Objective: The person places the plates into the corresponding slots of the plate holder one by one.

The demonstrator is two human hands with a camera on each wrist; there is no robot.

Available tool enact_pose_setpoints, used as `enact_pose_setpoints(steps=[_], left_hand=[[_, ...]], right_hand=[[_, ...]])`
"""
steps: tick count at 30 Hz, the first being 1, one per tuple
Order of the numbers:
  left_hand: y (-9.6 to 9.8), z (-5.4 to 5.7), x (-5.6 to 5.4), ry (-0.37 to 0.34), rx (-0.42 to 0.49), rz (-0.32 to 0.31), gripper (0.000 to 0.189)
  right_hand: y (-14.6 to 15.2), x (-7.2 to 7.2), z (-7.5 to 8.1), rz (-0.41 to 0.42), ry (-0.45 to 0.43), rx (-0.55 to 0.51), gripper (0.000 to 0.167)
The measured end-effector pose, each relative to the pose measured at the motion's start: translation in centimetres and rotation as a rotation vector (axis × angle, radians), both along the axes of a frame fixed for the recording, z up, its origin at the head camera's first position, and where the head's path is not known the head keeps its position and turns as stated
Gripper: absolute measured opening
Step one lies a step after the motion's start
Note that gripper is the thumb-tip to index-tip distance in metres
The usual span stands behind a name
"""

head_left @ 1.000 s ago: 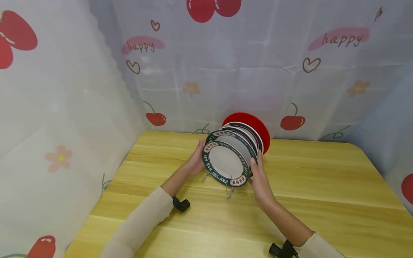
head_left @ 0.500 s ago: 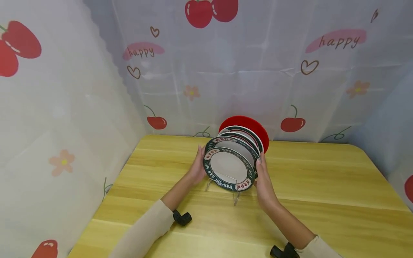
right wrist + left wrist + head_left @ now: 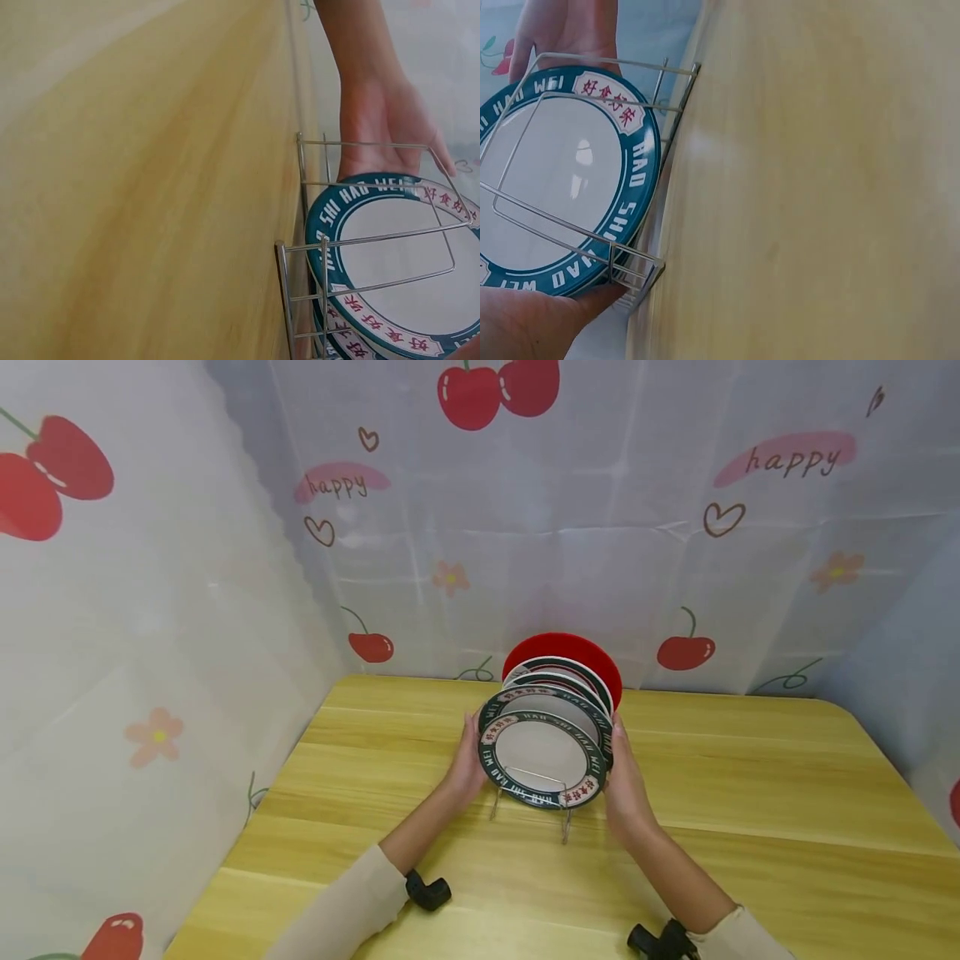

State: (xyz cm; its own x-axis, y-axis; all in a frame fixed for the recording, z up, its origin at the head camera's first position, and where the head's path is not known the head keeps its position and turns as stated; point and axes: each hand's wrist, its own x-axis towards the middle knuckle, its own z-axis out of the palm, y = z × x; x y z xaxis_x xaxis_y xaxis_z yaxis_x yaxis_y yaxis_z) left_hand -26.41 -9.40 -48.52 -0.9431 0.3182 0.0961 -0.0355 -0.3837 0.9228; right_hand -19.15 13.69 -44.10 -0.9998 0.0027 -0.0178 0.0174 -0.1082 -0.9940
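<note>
A wire plate rack [image 3: 534,793] holds several round plates on edge. Its front plate [image 3: 540,758] is white with a dark green lettered rim, and similar plates stand behind it. A red plate [image 3: 564,652] is rearmost. My left hand [image 3: 467,768] touches the left side of the row, my right hand [image 3: 628,777] the right side. Both hands' visible fingers look fairly straight along the plate edges; the rest are hidden by the plates. In the left wrist view, wire loops of the rack [image 3: 555,232] cross the front plate. The right wrist view shows the rack's feet [image 3: 289,300] at the tabletop.
The wooden table [image 3: 750,777] stretches out on both sides of the rack. Behind it hangs a pale curtain [image 3: 540,552] printed with cherries, hearts and flowers. Black wrist mounts [image 3: 427,891] sit near the cuffs of my beige sleeves [image 3: 352,902].
The rack and plates have turned between my hands: the front has swung to the right and the red plate at the back slightly left. The head view has shifted slightly too.
</note>
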Motion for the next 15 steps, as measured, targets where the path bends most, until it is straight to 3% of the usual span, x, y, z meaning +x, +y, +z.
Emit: enact_pose_setpoints(steps=[9, 15], left_hand=[[0.4, 0.1, 1.6, 0.068, 0.036, 0.028, 0.068], [0.7, 0.1, 2.3, 0.097, -0.008, 0.046, 0.064]], right_hand=[[0.2, -0.7, 0.0, -0.011, -0.025, -0.048, 0.069], [0.4, -1.1, 0.0, -0.002, -0.021, -0.037, 0.069]])
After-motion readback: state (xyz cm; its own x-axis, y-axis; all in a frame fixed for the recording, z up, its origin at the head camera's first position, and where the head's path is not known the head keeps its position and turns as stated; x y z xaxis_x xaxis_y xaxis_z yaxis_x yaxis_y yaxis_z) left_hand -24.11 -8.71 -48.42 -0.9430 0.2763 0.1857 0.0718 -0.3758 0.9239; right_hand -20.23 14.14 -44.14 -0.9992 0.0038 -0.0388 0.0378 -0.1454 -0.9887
